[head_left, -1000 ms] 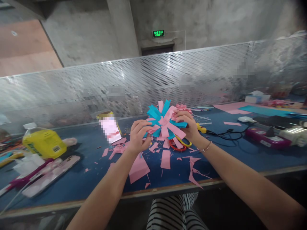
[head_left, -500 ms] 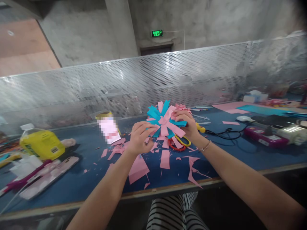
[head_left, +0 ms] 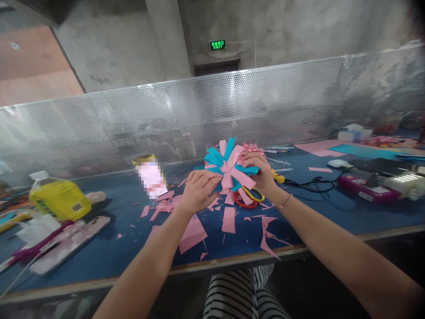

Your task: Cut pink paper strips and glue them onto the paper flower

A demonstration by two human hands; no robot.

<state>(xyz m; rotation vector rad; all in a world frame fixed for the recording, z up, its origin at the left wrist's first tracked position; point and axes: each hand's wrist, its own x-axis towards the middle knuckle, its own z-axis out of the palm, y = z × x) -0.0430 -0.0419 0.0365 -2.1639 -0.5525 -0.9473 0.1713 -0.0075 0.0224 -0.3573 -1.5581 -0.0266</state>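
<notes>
Both hands' grip closed on paper flower, scissors beneath, pink scraps around

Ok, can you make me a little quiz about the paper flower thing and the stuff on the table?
1. True or false: both hands hold the pink and blue paper pom-pom.
2. What lies on the table right under the pom-pom: A) scissors, B) a cup, C) a book?
3. What colour is the bottle at the far left?

Key
1. True: the left hand and the right hand both grip it.
2. A
3. Yellow
</notes>
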